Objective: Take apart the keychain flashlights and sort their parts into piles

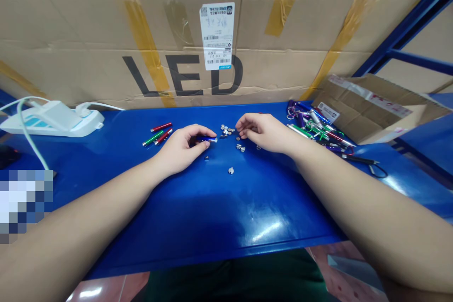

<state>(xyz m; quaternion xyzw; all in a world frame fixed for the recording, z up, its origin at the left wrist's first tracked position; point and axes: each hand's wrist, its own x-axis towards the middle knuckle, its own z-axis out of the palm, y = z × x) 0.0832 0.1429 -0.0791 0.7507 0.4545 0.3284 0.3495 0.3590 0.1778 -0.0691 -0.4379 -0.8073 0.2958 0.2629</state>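
Observation:
My left hand pinches a small blue metal penlight between thumb and fingers. A loose cluster of silver button cells lies just beyond its tip, with more scattered nearby, including one nearer me. My right hand rests on the blue table with its fingers curled beside the cluster; anything inside them is hidden. Several red and green penlights lie left of my left hand. To the right of my right hand sits a tangled heap of keychain penlights.
A white power strip with a plugged-in adapter and cable sits at the table's left. Behind the table stands a large taped cardboard box printed "LED". An opened cardboard carton lies at the right, beside a blue metal shelf frame.

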